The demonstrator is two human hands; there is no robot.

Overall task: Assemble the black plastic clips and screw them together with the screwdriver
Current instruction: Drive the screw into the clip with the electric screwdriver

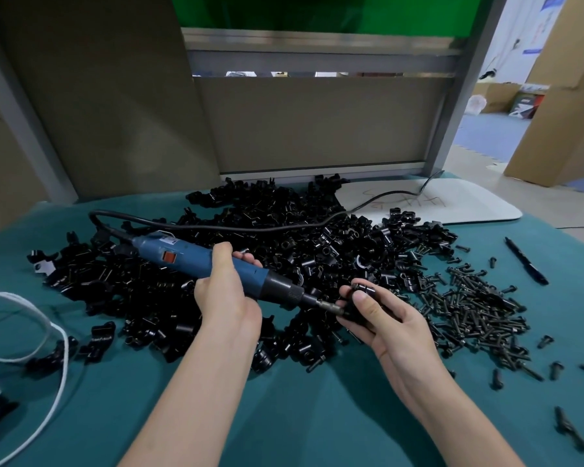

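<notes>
My left hand (225, 291) grips the blue electric screwdriver (196, 257) around its body, with the black nose and bit pointing right. My right hand (381, 315) holds a black plastic clip (363, 289) between thumb and fingers, just above the table. The bit tip (331, 306) meets the clip at my right fingers. A large pile of loose black clips (284, 237) covers the teal table behind both hands. A heap of black screws (476, 308) lies to the right of my right hand.
The screwdriver's black cable (216, 227) runs over the clip pile to the back right. A white board (435, 203) lies at the back right, a black pen (525, 261) at the right, white cord (58, 348) at the left. A grey partition stands behind.
</notes>
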